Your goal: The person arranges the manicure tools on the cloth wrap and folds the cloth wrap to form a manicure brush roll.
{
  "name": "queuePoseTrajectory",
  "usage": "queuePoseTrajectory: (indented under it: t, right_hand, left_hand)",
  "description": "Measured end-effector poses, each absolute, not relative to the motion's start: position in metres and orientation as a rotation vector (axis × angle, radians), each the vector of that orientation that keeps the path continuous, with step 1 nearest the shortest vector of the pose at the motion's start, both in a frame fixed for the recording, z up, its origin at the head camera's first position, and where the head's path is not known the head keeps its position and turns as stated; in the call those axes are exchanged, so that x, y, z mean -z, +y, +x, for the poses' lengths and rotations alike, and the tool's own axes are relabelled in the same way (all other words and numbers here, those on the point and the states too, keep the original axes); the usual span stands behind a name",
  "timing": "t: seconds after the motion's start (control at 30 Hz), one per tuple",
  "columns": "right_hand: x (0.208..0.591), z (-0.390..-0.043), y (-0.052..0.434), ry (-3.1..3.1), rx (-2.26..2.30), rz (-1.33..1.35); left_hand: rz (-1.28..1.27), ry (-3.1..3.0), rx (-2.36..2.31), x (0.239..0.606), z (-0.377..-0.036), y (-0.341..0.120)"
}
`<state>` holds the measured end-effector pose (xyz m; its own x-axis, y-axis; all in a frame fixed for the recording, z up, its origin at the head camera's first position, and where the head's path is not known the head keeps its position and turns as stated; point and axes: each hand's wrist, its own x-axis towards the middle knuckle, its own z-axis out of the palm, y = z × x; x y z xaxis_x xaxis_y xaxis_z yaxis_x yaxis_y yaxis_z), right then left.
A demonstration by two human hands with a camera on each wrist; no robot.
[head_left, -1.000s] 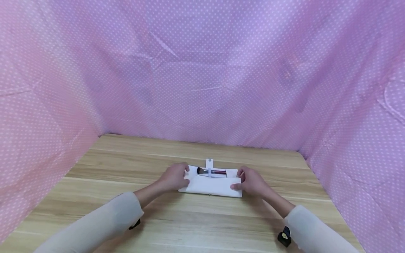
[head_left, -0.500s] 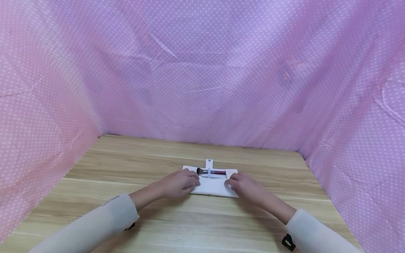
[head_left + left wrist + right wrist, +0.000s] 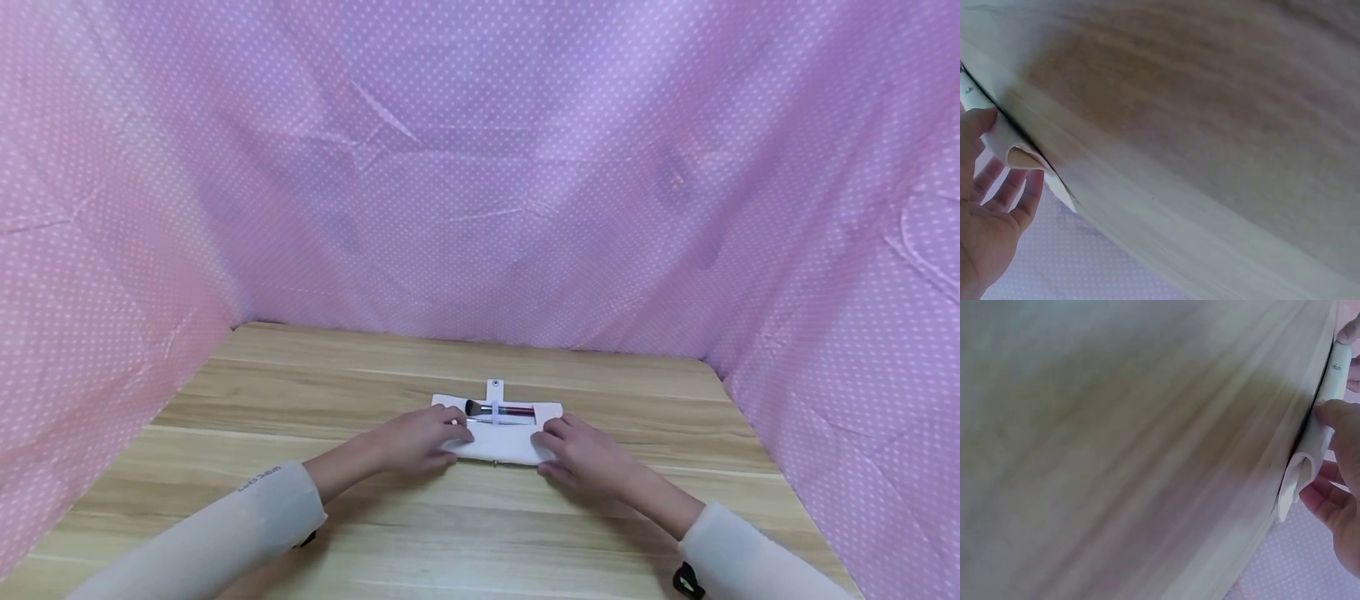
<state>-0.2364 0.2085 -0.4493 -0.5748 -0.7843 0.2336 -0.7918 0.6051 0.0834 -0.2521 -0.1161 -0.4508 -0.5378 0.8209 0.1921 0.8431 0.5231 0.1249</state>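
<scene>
A white makeup brush case (image 3: 501, 442) lies on the table, its near part folded over into a loop. Inside it shows a makeup brush (image 3: 517, 410) with dark bristles and a reddish handle, under a narrow band. My left hand (image 3: 417, 439) holds the fold's left end, thumb at the near edge and fingers over the top. On the right end my right hand (image 3: 588, 454) grips the same fold in like manner. The wrist views show the rolled case end (image 3: 1007, 140) between left thumb and fingers, and the opposite case end (image 3: 1317, 439) by the right hand.
A tab with a metal snap (image 3: 495, 388) sticks out from the case's far edge. The wooden table (image 3: 480, 533) reaches back to a pink polka-dot cloth (image 3: 480, 208), which also hangs on both sides.
Both hands have shifted inward from the case's side edges onto its folded near part. Their thumbs now sit at the near edge. The case has barely moved.
</scene>
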Motion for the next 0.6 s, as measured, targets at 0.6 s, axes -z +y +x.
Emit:
queuePoseTrajectory:
  t: [0.6]
  right_hand:
    - [0.445,-0.265,0.205,-2.556,-0.265,1.305]
  left_hand:
    - [-1.28,-2.893,0.772,0.439,-0.281,-0.111]
